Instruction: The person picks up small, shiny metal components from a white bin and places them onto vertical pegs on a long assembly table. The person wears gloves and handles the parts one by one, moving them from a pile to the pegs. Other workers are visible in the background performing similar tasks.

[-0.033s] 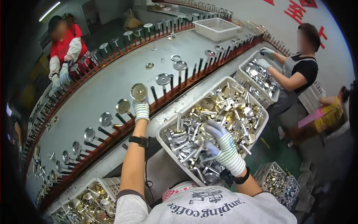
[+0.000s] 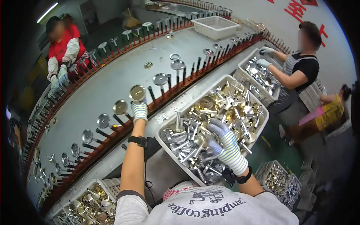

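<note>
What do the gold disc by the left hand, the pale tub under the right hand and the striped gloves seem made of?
Gold disc: probably metal, polished, from its brassy sheen; plated or solid brass, I can't tell.
Pale tub: likely smooth plastic, given its even colour and rounded corners.
Striped gloves: apparently knitted fabric, matt, since they hug the fingers; the fibre isn't clear.

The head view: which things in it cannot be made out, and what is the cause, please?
All in the head view:
- What the left hand grips beneath the gold disc: hidden by its glove.
- Parts under the right hand: covered by that hand.
- Lower layers of the heaped metal parts: buried under upper ones.
- Gold parts at lower left: pile cut off by the lower edge.
</note>
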`<state>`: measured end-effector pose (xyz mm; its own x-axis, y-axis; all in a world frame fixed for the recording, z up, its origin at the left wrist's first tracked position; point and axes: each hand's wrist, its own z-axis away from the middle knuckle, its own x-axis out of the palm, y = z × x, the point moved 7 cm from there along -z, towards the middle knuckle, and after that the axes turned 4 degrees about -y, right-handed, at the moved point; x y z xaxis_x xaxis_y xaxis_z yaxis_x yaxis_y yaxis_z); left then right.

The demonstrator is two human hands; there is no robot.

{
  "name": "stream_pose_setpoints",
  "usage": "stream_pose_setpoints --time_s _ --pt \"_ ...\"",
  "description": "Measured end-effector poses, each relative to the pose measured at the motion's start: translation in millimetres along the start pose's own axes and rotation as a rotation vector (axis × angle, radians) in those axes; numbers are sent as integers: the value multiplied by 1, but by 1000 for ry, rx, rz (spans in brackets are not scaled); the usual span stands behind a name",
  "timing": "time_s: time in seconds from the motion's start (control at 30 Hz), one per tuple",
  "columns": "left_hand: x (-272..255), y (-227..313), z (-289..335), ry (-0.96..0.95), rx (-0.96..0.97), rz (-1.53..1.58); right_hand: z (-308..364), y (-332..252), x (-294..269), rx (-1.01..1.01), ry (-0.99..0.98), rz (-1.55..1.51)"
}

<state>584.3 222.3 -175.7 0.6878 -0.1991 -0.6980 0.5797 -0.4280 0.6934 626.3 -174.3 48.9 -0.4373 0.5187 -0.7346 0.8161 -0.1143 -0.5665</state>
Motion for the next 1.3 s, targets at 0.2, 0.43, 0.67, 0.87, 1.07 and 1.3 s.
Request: stream_pose_setpoints --time_s 0.2,0.43,0.67,0.87,1.07,1.3 --pt "-48 -32 27 206 -88 156 2 25 -14 55 -109 63" --pt "-72 -44 20 -57 -161 -258 -25 36 22 30 -435 328" --pt "-100 8 101 -324 -121 -77 -19 48 30 -32 -473 462" --pt "-73 133 182 -414 709 -245 -17 57 40 -80 -469 573" --pt "-84 135 165 -605 531 327 -9 55 21 -145 -464 521" --pt "-88 134 143 -732 -91 1556 -5 55 18 -133 -379 522"
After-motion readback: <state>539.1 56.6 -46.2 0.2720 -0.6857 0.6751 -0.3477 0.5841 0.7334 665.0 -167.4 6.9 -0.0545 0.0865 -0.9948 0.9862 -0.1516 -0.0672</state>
